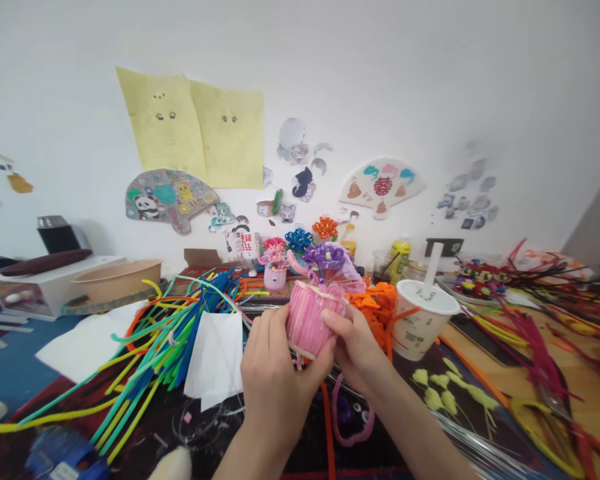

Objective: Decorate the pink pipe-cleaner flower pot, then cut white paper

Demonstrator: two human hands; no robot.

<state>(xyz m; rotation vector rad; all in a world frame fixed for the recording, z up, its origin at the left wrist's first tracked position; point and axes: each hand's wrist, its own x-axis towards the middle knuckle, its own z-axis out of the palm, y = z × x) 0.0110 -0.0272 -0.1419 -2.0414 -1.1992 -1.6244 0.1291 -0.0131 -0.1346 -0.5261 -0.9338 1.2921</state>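
Note:
Between my two hands is a small pink flower pot point(310, 313), wrapped in fuzzy pipe cleaner with a pale band at top and bottom. It is held slightly tilted above the table. Purple flowers point(330, 259) rise behind its rim; whether they are fixed in it I cannot tell. My left hand point(275, 373) is closed round the pot's left side and underside. On the right side, my right hand point(356, 337) grips it, the thumb pressed on its front. Just below lies a pink pipe-cleaner loop point(351, 440), near a purple piece with googly eyes.
Bundled pipe cleaners point(180, 340) and white paper point(214, 357) lie at left. A lidded paper cup point(423, 320) with a straw stands at right, near orange pipe-cleaner pieces point(375, 303). Scissors point(550, 427), light-green buds point(437, 393) and thin wires point(475, 440) are at front right.

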